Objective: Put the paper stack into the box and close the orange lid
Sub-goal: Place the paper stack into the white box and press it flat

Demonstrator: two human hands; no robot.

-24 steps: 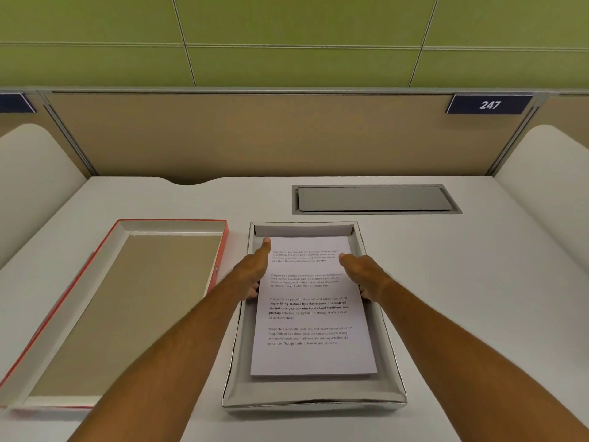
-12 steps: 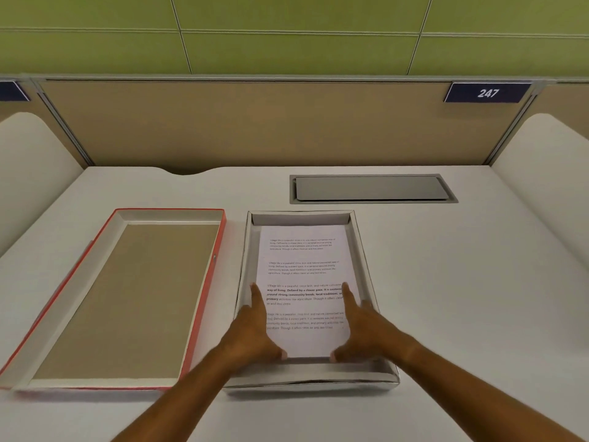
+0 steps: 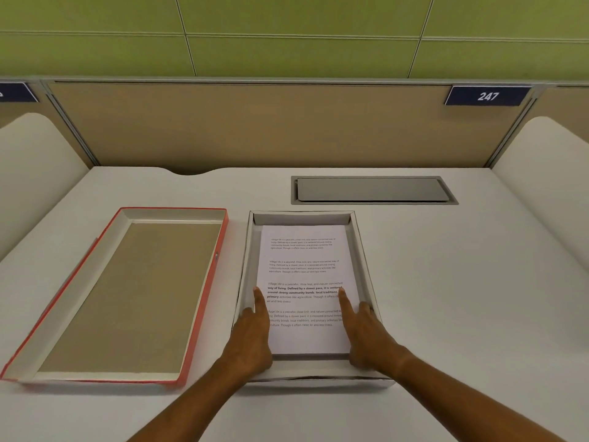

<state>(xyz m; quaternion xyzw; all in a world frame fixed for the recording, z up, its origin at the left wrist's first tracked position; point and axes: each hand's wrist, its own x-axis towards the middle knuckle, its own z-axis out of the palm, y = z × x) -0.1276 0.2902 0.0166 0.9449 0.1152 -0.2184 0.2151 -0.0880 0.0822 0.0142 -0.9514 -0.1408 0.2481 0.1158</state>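
Paper stack [image 3: 304, 275] lies in box [image 3: 363, 250] between flat, unclenched left grip [image 3: 251, 336] and right grip [image 3: 363, 333].

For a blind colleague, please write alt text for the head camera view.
Two bare hands, left hand and right hand, press a white printed paper stack flat inside an open grey cardboard box on a white desk. The orange-edged cardboard lid lies upturned left of the box.

our two bare forearms, sleeveless to the frame edge; left hand [image 3: 251, 338] and right hand [image 3: 363, 334] ungloved, without rings
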